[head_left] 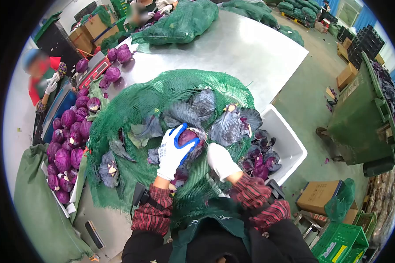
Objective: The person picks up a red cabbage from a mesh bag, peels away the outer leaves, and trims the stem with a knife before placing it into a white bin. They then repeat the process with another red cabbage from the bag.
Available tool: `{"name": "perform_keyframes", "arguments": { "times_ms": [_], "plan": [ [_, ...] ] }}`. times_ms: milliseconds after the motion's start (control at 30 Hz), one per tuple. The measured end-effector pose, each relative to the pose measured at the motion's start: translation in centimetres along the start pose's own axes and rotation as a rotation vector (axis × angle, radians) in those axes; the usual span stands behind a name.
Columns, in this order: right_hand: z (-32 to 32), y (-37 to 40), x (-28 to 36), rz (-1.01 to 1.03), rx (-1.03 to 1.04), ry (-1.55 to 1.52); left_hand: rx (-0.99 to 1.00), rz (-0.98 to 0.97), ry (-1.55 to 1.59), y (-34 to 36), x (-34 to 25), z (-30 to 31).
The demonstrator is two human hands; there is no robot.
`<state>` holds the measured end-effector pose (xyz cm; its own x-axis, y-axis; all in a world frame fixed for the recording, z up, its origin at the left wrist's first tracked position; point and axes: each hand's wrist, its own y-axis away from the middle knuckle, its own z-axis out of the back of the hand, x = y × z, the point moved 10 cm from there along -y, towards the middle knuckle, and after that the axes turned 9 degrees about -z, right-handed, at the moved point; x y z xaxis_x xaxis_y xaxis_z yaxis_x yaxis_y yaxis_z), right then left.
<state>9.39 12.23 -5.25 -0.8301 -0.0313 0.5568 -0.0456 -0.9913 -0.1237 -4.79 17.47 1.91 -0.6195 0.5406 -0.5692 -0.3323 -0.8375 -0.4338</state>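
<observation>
My left hand (pixel 174 150), in a white glove with blue fingers, is closed around a red cabbage (pixel 188 138), thumb and fingers apart across its top. Close by on the right, my right hand (pixel 221 161) in a white glove is curled beside that cabbage. Its fingers are turned away, so what they hold is hidden. Both hands are over a spread green mesh bag (pixel 140 98). On the mesh lie loose dark outer leaves (pixel 182 114), a leafy cabbage (pixel 227 125) to the right and a cut leaf piece (pixel 108 169) to the left.
A white bin (pixel 289 147) with purple leaves stands at right. Many peeled cabbages (pixel 62 160) fill a container at left, near a red scale (pixel 94 72). Full mesh bags (pixel 180 24) lie across the metal table (pixel 259 52). A co-worker (pixel 44 79) stands at left; a green wheeled bin (pixel 360 118) at right.
</observation>
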Motion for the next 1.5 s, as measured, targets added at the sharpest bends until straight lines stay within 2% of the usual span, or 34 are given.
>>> {"name": "perform_keyframes", "arguments": {
  "times_ms": [100, 167, 200, 233, 300, 367, 433, 467, 567, 633, 667, 700, 800, 833, 900, 967, 1000, 1100, 1167, 1200, 1267, 1300, 1333, 1367, 1400, 1433, 1500],
  "plan": [
    [0.3, -2.1, -0.5, -0.048, -0.014, -0.029, -0.013, 0.063, -0.114, -0.2, -1.0, 0.5],
    [-1.9, -2.0, -0.6, -0.050, 0.346, -0.020, -0.012, 0.003, -0.101, -0.2, -1.5, 0.6],
    [-2.3, -1.5, 0.7, 0.143, 0.436, 0.230, -0.030, -0.028, -0.095, 0.1, -1.6, 0.7],
    [-2.8, -1.6, 0.7, 0.142, 0.432, 0.230, -0.045, -0.059, -0.089, 0.3, -1.9, 0.8],
    [-2.2, -2.3, 0.0, 0.028, 0.259, 0.103, -0.065, -0.041, -0.060, 0.3, -1.6, 0.7],
    [-1.5, -2.6, 0.0, -0.020, 0.394, 0.106, -0.082, -0.036, -0.027, 0.7, -1.7, 0.7],
    [-1.5, -2.1, 0.4, 0.130, 0.125, 0.125, -0.118, -0.037, -0.006, 1.1, -1.5, 0.7],
    [-1.4, -1.8, 0.4, 0.023, 0.194, 0.044, -0.116, -0.043, 0.158, 1.6, -0.9, 0.9],
    [-1.7, -0.6, 1.3, -0.015, 0.257, 0.097, -0.126, -0.067, 0.210, 3.7, -0.7, 1.3],
    [-1.2, -0.8, 1.6, 0.044, 0.179, 0.080, -0.183, -0.076, 0.081, 4.2, -1.0, 1.5],
    [-1.6, -1.2, 1.1, -0.022, 0.158, 0.055, -0.169, -0.063, 0.034, 4.3, -1.4, 1.3],
    [-2.0, -1.0, 0.6, 0.019, 0.138, 0.123, -0.165, -0.069, -0.010, 3.6, -2.1, 1.3],
    [-2.8, -1.7, -0.8, -0.098, 0.067, -0.030, -0.165, -0.027, -0.015, 3.8, -1.6, 1.0],
    [-2.6, -1.6, -0.1, -0.070, 0.107, -0.003, -0.163, -0.037, -0.016, 4.1, -1.4, 1.0],
    [-2.1, -2.2, 1.4, -0.025, 0.150, 0.020, -0.198, -0.087, 0.255, 5.2, -0.6, 1.6],
    [-2.5, -0.9, 1.0, -0.317, 0.539, -0.021, -0.168, -0.087, 0.208, 6.0, -0.6, 1.5],
    [-4.0, -1.6, -0.8, -0.276, 0.340, -0.030, -0.189, -0.080, 0.229, 6.5, -0.5, 1.6],
    [-3.6, -1.9, -0.2, -0.237, 0.318, -0.011, -0.203, -0.079, 0.291, 7.0, 0.2, 1.6],
    [-4.4, -2.3, -1.3, -0.414, 0.461, -0.227, -0.210, 0.015, 0.528, 7.3, 0.8, 2.0],
    [-4.1, -2.0, -1.7, -0.444, 0.464, -0.309, -0.217, 0.039, 0.544, 8.0, 0.3, 2.5],
    [-2.9, -1.2, -1.9, -0.465, 0.393, -0.416, -0.200, 0.025, 0.129, 9.8, -3.0, 5.3],
    [-2.6, -1.2, -1.7, -0.418, 0.255, -0.340, -0.164, 0.047, -0.113, 11.2, -4.9, 6.4],
    [-3.1, -1.1, -2.1, -0.384, 0.146, -0.239, -0.037, -0.006, -0.222, 12.8, -4.6, 5.4],
    [-3.6, -1.0, -2.5, -0.347, 0.042, -0.136, 0.090, -0.054, -0.332, 14.4, -3.5, 4.4],
    [-2.7, -0.3, -1.7, -0.343, 0.060, -0.146, 0.137, -0.138, -0.338, 15.4, -2.8, 4.4],
    [-3.0, -0.2, -1.6, -0.334, 0.060, -0.143, 0.185, -0.119, -0.358, 15.7, -0.6, 5.3],
    [-2.2, 0.4, -0.8, -0.230, -0.075, -0.121, 0.188, -0.032, -0.492, 15.2, 4.5, 8.8]
  ]
}}
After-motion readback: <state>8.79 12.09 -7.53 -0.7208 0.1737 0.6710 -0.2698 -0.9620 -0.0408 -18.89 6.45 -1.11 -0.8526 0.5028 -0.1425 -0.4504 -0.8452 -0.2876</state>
